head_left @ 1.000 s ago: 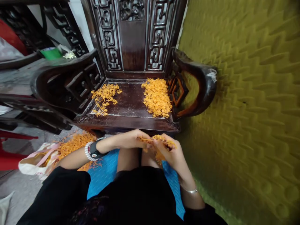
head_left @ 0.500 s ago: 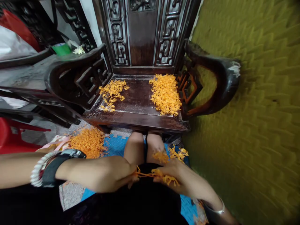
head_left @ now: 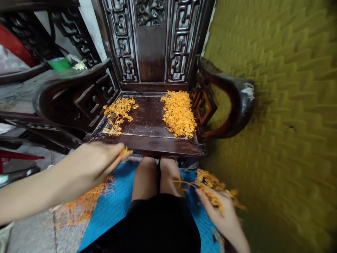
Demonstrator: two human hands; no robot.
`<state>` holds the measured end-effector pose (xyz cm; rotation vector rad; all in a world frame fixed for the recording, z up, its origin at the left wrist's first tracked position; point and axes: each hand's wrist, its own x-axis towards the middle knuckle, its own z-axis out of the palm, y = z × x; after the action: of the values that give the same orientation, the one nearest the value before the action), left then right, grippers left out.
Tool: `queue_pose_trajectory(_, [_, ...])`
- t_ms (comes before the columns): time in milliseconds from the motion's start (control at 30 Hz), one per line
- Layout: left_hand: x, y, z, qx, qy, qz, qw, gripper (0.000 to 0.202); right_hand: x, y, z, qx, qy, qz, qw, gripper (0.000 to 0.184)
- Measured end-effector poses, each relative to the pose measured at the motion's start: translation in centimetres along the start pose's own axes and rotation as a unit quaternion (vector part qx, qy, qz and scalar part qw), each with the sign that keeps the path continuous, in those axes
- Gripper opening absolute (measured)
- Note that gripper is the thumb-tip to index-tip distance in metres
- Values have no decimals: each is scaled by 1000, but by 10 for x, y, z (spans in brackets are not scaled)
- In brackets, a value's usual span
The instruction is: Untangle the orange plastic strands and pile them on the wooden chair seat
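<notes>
Pinches small orange sprig [head_left: 125, 153] in left hand [head_left: 95, 165] near chair seat [head_left: 147, 121] front edge; cradles tangled orange bunch [head_left: 209, 184] in loosely curled right hand [head_left: 223, 215].

The 2 hands have parted: the left hand [head_left: 91, 165] now reaches toward the chair seat pinching an orange piece [head_left: 125, 153], while the right hand [head_left: 219, 211] keeps the orange bunch [head_left: 210, 184] lower, beside the knee.

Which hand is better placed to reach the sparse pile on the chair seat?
Left: the left hand pinches an orange piece at the seat's front edge, nearest the sparse pile; the right hand holds its bunch lower.
</notes>
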<state>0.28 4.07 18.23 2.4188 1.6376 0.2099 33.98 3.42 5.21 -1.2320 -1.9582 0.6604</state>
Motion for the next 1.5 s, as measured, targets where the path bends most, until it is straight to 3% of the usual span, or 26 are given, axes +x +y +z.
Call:
queue_pose_trajectory(67, [44, -5, 12, 102, -9, 53, 993, 41, 6, 5, 14, 35, 52, 54, 997, 37])
queue_pose_trajectory(167, [123, -5, 45, 157, -10, 125, 980, 40, 15, 9, 33, 111, 95, 138, 980, 44])
queue_pose_trajectory(300, [215, -2, 94, 195, 34, 184, 963, 39, 19, 7, 43, 264, 99, 232, 931, 42])
queue_pose_trajectory(367, [245, 0, 110, 207, 36, 216, 953, 40, 20, 5, 42, 301, 99, 254, 914, 43])
queue_pose_trajectory(467, [262, 6, 118, 184, 46, 237, 953, 42, 26, 4, 36, 281, 101, 235, 925, 37])
queue_pose_trajectory(567, [242, 20, 107, 39, 70, 312, 947, 35, 34, 7, 32, 259, 118, 201, 937, 33])
queue_pose_trajectory(667, [190, 36, 94, -187, 41, 341, 920, 38, 41, 10, 39, 304, 144, 206, 919, 34])
queue_pose_trajectory(767, [135, 45, 97, -372, -40, 245, 894, 46, 47, 6, 58, 372, 152, 184, 897, 35])
queue_pose_trajectory(867, [100, 45, 117, -520, 20, 130, 844, 43, 53, -7, 81, 387, 167, 119, 899, 35])
queue_pose_trajectory(967, [88, 45, 143, -551, 116, 81, 823, 41, 57, -18, 102, 331, 169, 85, 925, 33])
queue_pose_trajectory(1067, [86, 50, 163, -534, 150, 52, 830, 30, 54, -22, 115, 245, 194, 92, 945, 30])
queue_pose_trajectory(1167, [84, 56, 175, -574, 167, -3, 802, 31, 50, -19, 114, 174, 213, 97, 956, 25])
queue_pose_trajectory(1300, [75, 56, 177, -606, 157, -52, 778, 33, 50, -20, 97, 143, 190, 81, 968, 43])
queue_pose_trajectory(1400, [65, 54, 173, -607, 136, -40, 782, 33, 53, -27, 90, 108, 131, 51, 984, 30])
queue_pose_trajectory(1500, [58, 56, 169, -637, 124, -56, 759, 35, 57, -34, 92, 103, 127, 43, 986, 17])
